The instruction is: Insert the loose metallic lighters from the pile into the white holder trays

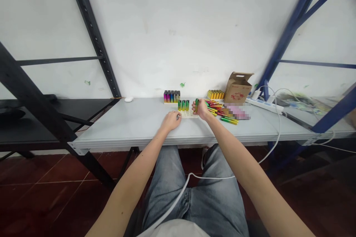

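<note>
A pale tray with holes lies on the table between my hands, and several green-gold lighters stand upright along its back left. My right hand holds a green lighter nearly upright over the tray's right part. My left hand is at the tray's front left edge, its fingers closed around something small and dark that I cannot make out. Right of my right hand lies a loose pile of red, yellow and green lighters. A few green-yellow ones lie nearer the front.
Behind the tray stands a block of purple, blue and gold lighters. Yellow lighters stand in a block beside an open cardboard box. A pink packet, a power strip and white cables are at the right.
</note>
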A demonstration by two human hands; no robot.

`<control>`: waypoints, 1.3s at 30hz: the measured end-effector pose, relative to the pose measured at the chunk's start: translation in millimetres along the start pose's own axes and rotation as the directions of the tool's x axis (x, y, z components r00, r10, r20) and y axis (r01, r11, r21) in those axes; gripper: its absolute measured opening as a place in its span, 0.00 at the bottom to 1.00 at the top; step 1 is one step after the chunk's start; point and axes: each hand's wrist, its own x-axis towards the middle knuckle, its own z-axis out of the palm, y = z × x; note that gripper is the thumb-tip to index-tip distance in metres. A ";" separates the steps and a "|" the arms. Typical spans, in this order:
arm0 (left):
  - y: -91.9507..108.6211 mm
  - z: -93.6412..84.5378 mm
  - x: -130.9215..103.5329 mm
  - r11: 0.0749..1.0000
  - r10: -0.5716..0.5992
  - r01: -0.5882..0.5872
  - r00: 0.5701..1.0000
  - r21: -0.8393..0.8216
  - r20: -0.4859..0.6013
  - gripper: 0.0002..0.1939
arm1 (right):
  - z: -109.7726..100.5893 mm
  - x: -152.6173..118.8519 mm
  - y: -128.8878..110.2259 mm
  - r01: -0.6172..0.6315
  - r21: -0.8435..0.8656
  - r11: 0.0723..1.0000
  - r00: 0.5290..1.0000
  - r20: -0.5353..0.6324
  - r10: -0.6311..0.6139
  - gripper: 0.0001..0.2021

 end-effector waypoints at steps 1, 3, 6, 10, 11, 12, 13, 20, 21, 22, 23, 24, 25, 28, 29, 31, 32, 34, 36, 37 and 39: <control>-0.3 0.3 0.1 1.000 0.001 -0.001 1.000 0.000 -0.001 0.11 | -0.8 1.2 -0.1 0.002 -0.006 1.000 1.000 -0.005 -0.002 0.09; -0.8 0.9 0.3 1.000 -0.001 0.001 1.000 -0.002 -0.004 0.11 | -2.8 3.9 0.4 0.004 -0.016 1.000 1.000 -0.013 -0.005 0.09; -1.1 1.1 0.6 1.000 -0.002 0.002 1.000 0.002 -0.002 0.11 | -4.9 6.5 1.8 0.003 -0.018 1.000 1.000 -0.026 -0.004 0.09; -0.6 0.3 0.5 1.000 0.003 -0.003 1.000 0.008 0.001 0.11 | -4.0 4.7 3.2 -0.002 -0.013 1.000 0.999 -0.042 0.001 0.11; -0.4 0.2 0.4 1.000 0.003 -0.003 1.000 0.007 0.001 0.11 | -3.2 3.7 3.6 -0.002 -0.019 1.000 0.999 -0.045 0.001 0.12; -0.2 0.0 0.4 1.000 0.003 -0.003 1.000 0.006 0.001 0.11 | -2.5 2.7 4.0 -0.002 -0.029 1.000 0.999 -0.048 0.001 0.12; 0.0 -0.2 0.3 1.000 0.001 -0.001 1.000 0.005 0.001 0.11 | -1.9 1.7 4.5 -0.003 -0.042 0.999 0.999 -0.051 0.001 0.12; 0.4 -0.3 0.1 1.000 -0.005 0.005 1.000 0.008 0.004 0.11 | -2.6 0.4 8.9 0.023 -0.073 0.997 0.996 -0.082 -0.029 0.13; -0.1 0.1 0.4 1.000 -0.003 0.003 1.000 0.009 0.002 0.11 | -3.2 0.5 9.4 0.021 -0.070 0.997 0.996 -0.083 -0.027 0.14; -0.7 0.6 0.7 1.000 -0.002 0.002 1.000 0.009 0.002 0.11 | -3.7 0.6 9.8 0.020 -0.066 0.998 0.996 -0.084 -0.026 0.14; -1.4 1.2 1.0 1.000 -0.002 0.002 1.000 0.007 0.004 0.11 | -4.1 0.7 10.0 0.022 -0.059 0.998 0.996 -0.090 -0.027 0.14; -2.1 1.7 1.3 1.000 -0.003 0.003 1.000 0.004 0.006 0.11 | -4.5 0.6 10.2 0.025 -0.049 0.998 0.994 -0.101 -0.030 0.14; -2.7 2.2 1.5 1.000 -0.004 0.004 1.000 0.001 0.007 0.11 | -4.7 0.6 10.2 0.030 -0.036 0.999 0.993 -0.117 -0.034 0.14; -3.6 3.0 1.6 1.000 -0.001 0.001 1.000 -0.001 0.001 0.11 | -5.4 1.0 10.2 0.047 0.004 0.999 0.985 -0.169 -0.045 0.14; -3.7 3.1 1.4 1.000 0.000 0.000 1.000 0.001 -0.002 0.11 | -5.8 1.5 10.2 0.056 0.012 0.998 0.983 -0.178 -0.053 0.14; -4.0 3.4 1.0 1.000 0.002 -0.002 1.000 0.002 -0.003 0.11 | -7.3 2.9 10.3 0.080 0.001 0.997 0.978 -0.193 -0.078 0.12; -4.2 3.6 0.9 1.000 0.003 -0.003 1.000 0.003 -0.004 0.11 | -8.4 3.8 10.4 0.095 -0.016 0.995 0.975 -0.199 -0.097 0.11; -5.0 4.0 0.7 1.000 0.008 -0.008 1.000 0.003 -0.005 0.11 | -11.4 5.6 10.5 0.136 -0.063 0.989 0.967 -0.208 -0.147 0.09; -5.7 4.2 0.7 1.000 0.017 -0.016 1.000 0.003 -0.008 0.10 | -15.4 7.4 10.3 0.190 -0.120 0.974 0.953 -0.215 -0.212 0.09; -5.8 4.0 0.6 1.000 0.021 -0.021 1.000 0.002 -0.008 0.10 | -17.8 8.3 10.2 0.219 -0.161 0.962 0.942 -0.220 -0.252 0.11; -5.2 3.1 0.4 0.999 0.031 -0.031 1.000 -0.005 0.001 0.11 | -23.2 10.6 10.3 0.291 -0.288 0.913 0.906 -0.223 -0.359 0.14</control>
